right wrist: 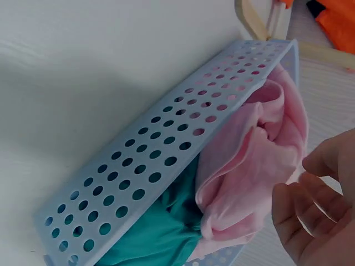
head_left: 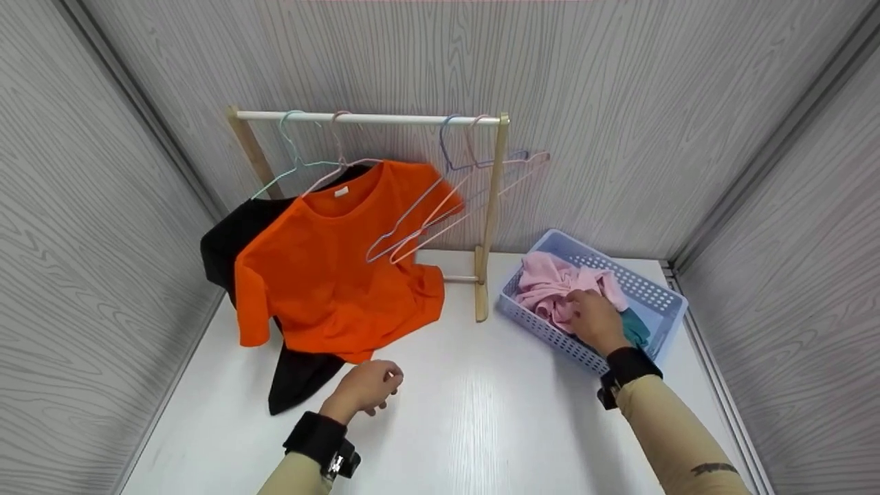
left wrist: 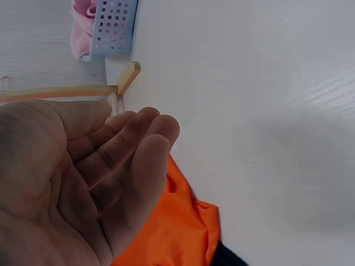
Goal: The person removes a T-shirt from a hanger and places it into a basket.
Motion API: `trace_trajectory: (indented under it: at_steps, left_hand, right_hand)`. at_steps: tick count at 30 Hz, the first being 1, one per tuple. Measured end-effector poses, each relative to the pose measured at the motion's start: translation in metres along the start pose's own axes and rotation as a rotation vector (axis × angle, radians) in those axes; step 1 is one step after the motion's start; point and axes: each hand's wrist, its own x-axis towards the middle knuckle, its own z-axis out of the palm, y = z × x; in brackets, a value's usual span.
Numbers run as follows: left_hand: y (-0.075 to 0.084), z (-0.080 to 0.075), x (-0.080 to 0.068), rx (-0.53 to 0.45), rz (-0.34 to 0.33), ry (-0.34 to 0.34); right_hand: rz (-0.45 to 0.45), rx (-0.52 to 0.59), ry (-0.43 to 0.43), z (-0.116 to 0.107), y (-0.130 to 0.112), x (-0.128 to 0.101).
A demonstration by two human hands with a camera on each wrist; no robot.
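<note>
My right hand (head_left: 597, 320) is over the blue perforated basket (head_left: 677, 309), next to a crumpled pink garment (head_left: 543, 278). In the right wrist view its fingers (right wrist: 288, 213) are loosely bent beside the pink cloth, with no fabric visibly pinched. A teal garment (right wrist: 161, 233) lies in the same basket, partly under the pink one. My left hand (head_left: 364, 386) hovers above the table, near the hem of an orange top (head_left: 337, 261). Its fingers are relaxed and hold nothing, as the left wrist view shows.
A small wooden rack with a white rail (head_left: 399, 119) stands at the back. The orange top and a black garment (head_left: 230, 240) hang there on hangers. A blue hanger (head_left: 393, 230) and a pink hanger (head_left: 440, 244) hang bare at its right end. Grey panels (head_left: 619, 103) enclose the white table (head_left: 467, 412).
</note>
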Motion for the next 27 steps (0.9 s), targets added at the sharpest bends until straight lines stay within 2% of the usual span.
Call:
trace_trajectory:
  at_steps: [3, 6, 8, 12, 16, 20, 27]
  left_hand:
    - [0.011, -0.012, 0.006, 0.028, 0.020, 0.003]
    - [0.019, -0.025, 0.009, 0.048, 0.023, 0.001]
    - [0.024, -0.035, 0.010, 0.053, 0.011, 0.007]
    - [0.033, -0.059, 0.008, 0.075, 0.002, 0.018]
    - [0.040, -0.085, 0.006, 0.121, -0.001, 0.020]
    - [0.049, -0.121, -0.003, 0.189, -0.018, 0.026]
    - [0.062, -0.196, -0.027, 0.295, -0.012, 0.071]
  right_hand:
    - [-0.102, 0.008, -0.054, -0.002, -0.013, -0.012]
    - [-0.195, 0.008, -0.151, -0.001, -0.028, -0.022]
    - [-0.223, 0.017, -0.229, 0.001, -0.039, -0.028]
    - [-0.138, 0.057, -0.388, 0.007, -0.064, -0.038]
    - [-0.040, 0.136, -0.480, 0.014, -0.081, -0.047]
    - [-0.019, 0.208, -0.506, 0.019, -0.089, -0.056]
    - [0.018, 0.225, -0.533, 0.028, -0.092, -0.066]
